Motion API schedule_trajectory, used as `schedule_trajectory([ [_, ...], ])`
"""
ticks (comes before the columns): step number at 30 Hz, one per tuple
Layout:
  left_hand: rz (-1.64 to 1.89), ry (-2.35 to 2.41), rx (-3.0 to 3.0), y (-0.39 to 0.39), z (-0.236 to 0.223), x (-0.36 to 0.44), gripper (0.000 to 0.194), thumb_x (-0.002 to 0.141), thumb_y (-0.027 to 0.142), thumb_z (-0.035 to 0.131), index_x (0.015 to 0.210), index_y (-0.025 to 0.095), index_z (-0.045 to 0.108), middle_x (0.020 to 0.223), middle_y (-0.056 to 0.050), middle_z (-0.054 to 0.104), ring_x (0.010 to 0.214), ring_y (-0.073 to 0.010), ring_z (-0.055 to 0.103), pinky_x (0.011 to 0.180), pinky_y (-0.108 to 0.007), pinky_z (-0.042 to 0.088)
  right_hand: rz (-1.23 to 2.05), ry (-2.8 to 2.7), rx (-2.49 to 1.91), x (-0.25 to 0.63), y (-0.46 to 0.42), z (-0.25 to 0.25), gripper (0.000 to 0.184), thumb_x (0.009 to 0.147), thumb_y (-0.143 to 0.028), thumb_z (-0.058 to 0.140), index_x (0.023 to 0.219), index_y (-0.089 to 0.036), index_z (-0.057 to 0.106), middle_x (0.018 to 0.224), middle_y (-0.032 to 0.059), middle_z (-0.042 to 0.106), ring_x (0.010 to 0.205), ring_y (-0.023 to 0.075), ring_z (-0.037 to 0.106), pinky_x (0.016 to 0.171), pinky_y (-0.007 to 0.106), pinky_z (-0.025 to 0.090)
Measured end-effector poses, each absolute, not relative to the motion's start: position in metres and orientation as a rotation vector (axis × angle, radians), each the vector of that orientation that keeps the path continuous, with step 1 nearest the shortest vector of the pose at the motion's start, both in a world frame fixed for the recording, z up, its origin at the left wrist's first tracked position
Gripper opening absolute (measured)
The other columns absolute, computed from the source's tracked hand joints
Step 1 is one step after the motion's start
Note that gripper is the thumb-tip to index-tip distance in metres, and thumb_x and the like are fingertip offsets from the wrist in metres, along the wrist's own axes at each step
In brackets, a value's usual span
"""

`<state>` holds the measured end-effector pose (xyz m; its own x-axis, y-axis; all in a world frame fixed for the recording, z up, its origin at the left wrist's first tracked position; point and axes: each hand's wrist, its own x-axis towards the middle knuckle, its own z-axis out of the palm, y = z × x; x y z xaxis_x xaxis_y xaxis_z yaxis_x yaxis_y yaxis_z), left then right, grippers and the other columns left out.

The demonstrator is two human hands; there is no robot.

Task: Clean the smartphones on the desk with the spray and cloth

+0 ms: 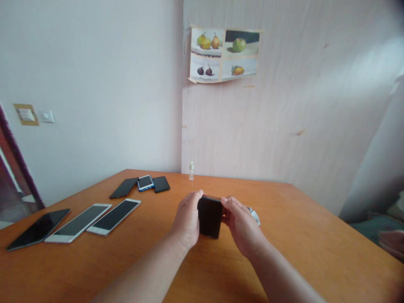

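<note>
Between my two hands a black smartphone stands nearly upright above the wooden table, its dark face toward me. My left hand grips its left edge, the thumb at the top left corner. On the other side, my right hand pinches the upper right edge with thumb and fingers. Partly hidden behind my right hand lies a small white object whose kind I cannot make out.
On the wooden table, a black tablet, two white tablets and several phones lie to the left. A small clear spray bottle stands near the wall. At the far right edge a person's hand shows.
</note>
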<state>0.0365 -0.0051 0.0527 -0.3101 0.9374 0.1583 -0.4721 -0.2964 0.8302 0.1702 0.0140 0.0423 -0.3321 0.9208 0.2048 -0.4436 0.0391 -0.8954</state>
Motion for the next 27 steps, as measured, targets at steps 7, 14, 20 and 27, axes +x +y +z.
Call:
schedule_trajectory([
  [7,1.724,0.826,0.727,-0.0048,0.0580,0.0347,0.026,0.073,0.040,0.067,0.075,0.014,0.062,0.068,-0.002,0.062,0.066,-0.0154,0.057,0.067,-0.028,0.044,1.650,-1.098,-0.540,0.1694,0.0192,0.0363,0.030,0.080,-0.043,0.067,0.066,-0.020,0.053,0.068,-0.0015,0.053,0.065,0.0138,0.047,0.062,0.025,0.038],
  [14,1.731,0.801,0.713,-0.0056,0.0614,0.0354,0.024,0.074,0.038,0.068,0.075,0.014,0.063,0.069,-0.002,0.062,0.066,-0.0144,0.057,0.069,-0.027,0.044,1.421,-1.225,-0.641,0.1656,0.0183,0.0349,0.034,0.083,-0.054,0.062,0.077,-0.021,0.058,0.069,-0.0021,0.056,0.065,0.0140,0.048,0.065,0.027,0.040],
  [20,1.707,0.799,0.734,-0.0026,0.0577,0.0322,0.025,0.074,0.039,0.070,0.075,0.015,0.063,0.070,-0.001,0.063,0.065,-0.0135,0.057,0.068,-0.026,0.042,0.891,-1.350,-0.668,0.1677,0.0185,0.0362,0.028,0.087,-0.048,0.061,0.084,-0.021,0.056,0.073,-0.0022,0.054,0.068,0.0130,0.049,0.064,0.026,0.041],
  [27,1.667,0.765,0.707,-0.0008,0.0573,0.0298,0.025,0.075,0.038,0.070,0.073,0.015,0.061,0.067,-0.002,0.062,0.063,-0.0138,0.058,0.065,-0.026,0.043,0.356,-1.595,-0.729,0.1728,0.0117,0.0355,0.013,0.088,-0.034,0.060,0.093,-0.022,0.061,0.084,0.0014,0.058,0.072,0.0141,0.053,0.065,0.029,0.045],
])
